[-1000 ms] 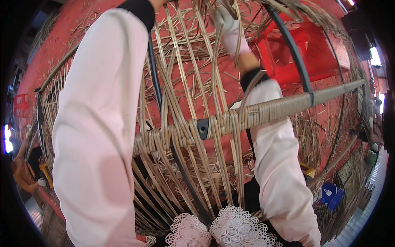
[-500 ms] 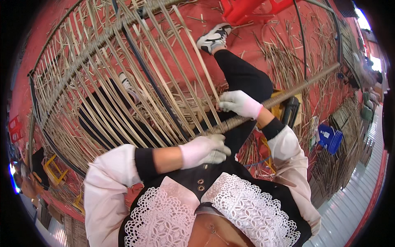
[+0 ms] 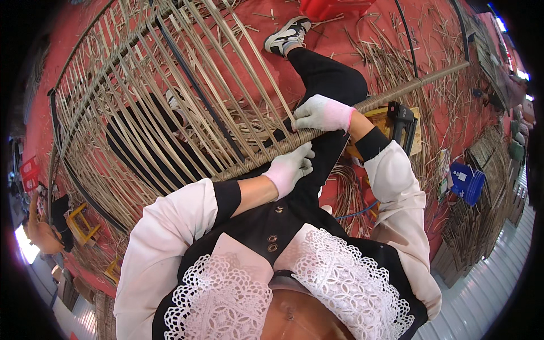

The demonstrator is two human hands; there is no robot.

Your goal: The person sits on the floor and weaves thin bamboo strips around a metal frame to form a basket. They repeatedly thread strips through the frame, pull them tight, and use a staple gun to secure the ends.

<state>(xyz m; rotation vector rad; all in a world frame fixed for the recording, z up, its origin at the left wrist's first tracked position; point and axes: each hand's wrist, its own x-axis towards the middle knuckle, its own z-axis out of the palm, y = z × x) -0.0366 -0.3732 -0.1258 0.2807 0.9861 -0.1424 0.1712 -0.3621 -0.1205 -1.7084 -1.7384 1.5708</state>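
A curved rack of woven rattan-like strips [image 3: 195, 102] on a frame lies across my lap and reaches to the upper left. Its near rail [image 3: 411, 86], wrapped in the same cane, runs from lower left to upper right. My right hand [image 3: 324, 114], in a white glove, rests over the rail with its fingers closed around the lower end of the outermost strip [image 3: 262, 73]. Below the rail, my gloved left hand [image 3: 289, 170] has its fingers apart, their tips close to the rail's underside. It shows nothing in its grasp.
A black power tool [image 3: 401, 120] lies on a yellow stool [image 3: 418, 136] to the right. Beyond it are a blue container [image 3: 467, 182] and piles of cane strips [image 3: 479, 209]. Red plastic seating [image 3: 334, 8] stands at the top. Loose strips litter the red floor.
My left hand has turned, its fingers now pointing up toward the rail. My right hand and the strip's end have come down closer to the rail. The view has shifted slightly.
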